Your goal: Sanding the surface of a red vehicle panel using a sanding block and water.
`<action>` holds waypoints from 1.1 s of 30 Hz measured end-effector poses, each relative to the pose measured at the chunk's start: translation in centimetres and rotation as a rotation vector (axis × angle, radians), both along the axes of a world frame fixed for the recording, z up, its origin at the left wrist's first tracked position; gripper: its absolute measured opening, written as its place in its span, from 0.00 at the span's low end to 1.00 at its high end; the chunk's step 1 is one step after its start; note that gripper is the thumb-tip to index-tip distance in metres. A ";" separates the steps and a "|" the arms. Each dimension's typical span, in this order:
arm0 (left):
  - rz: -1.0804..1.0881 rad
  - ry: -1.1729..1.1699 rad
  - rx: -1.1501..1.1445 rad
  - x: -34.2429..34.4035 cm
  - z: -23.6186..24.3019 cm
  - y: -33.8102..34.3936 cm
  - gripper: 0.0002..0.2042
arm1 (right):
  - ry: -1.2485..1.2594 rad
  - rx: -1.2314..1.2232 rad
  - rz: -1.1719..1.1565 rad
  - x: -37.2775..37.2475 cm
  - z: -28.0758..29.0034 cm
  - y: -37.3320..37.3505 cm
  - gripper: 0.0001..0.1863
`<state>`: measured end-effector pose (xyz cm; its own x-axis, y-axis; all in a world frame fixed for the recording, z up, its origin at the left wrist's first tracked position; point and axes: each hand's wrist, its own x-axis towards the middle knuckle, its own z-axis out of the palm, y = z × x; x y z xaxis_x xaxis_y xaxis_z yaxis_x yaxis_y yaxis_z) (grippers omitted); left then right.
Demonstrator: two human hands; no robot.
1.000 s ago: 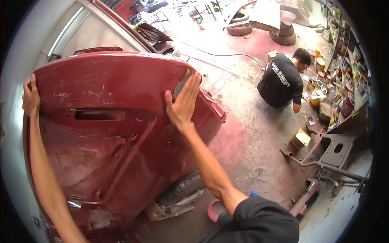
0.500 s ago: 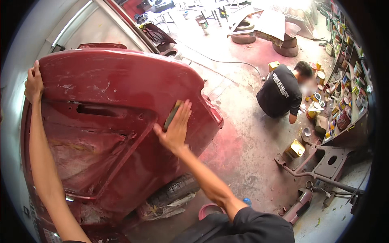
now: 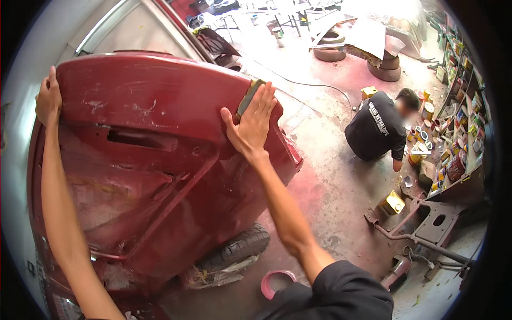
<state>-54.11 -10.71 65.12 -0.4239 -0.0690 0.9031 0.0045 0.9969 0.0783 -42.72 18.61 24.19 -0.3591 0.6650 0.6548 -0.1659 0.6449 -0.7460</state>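
Observation:
A large red car body panel (image 3: 160,85), scuffed with pale scratches, fills the left side. Around its upper left edge my left hand (image 3: 49,101) is closed, the fingertips partly hidden. My right hand (image 3: 255,121) lies across a narrow sanding block (image 3: 247,97) with yellowish-green edges, pressing it against the panel near the upper right corner. Its fingers stretch over the block and the thumb sticks out to the left. Most of the block's underside is out of sight. Below the right hand, the panel has a recessed section with a dark slot (image 3: 136,137).
A tyre (image 3: 234,248) sits under the panel. On the right, a crouching person (image 3: 376,125) in a black shirt faces shelves of paint cans (image 3: 456,160). A metal frame (image 3: 434,216) and a yellow can (image 3: 392,202) stand nearby. A hose (image 3: 298,82) crosses the floor.
My right hand has slid up and to the right across the panel with the sanding block. My left hand keeps its hold on the edge. The view has shifted slightly.

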 end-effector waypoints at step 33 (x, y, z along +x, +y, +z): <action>-0.138 0.074 0.057 0.2 -1.1 -0.2 0.44 | 0.127 0.341 0.269 -1.3 8.8 -1.6 0.62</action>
